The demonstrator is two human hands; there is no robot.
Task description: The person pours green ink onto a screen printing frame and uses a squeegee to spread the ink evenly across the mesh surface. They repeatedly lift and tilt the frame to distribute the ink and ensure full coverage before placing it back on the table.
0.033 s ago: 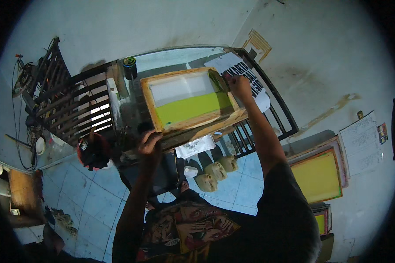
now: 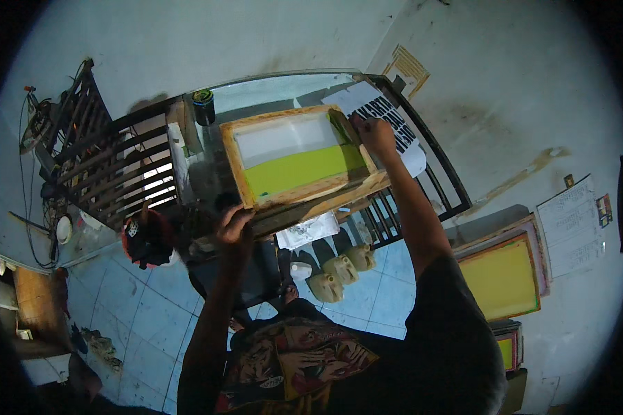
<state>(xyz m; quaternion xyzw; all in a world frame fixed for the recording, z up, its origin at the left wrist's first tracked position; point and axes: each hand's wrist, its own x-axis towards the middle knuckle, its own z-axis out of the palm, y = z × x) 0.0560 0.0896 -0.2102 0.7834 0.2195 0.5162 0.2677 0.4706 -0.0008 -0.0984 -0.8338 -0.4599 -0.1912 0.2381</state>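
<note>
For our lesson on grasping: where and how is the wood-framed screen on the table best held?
Probably by the short left rail and right rail, one grip from each side: these wooden bars border the thin-looking sheet, offering edges to pinch without touching it.

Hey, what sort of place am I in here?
It looks like a small screen-printing workshop, judging by the wood-framed screen partly covered in yellow-green, the framed yellow panel by the right wall, and the sheet with bold black lettering.
</note>
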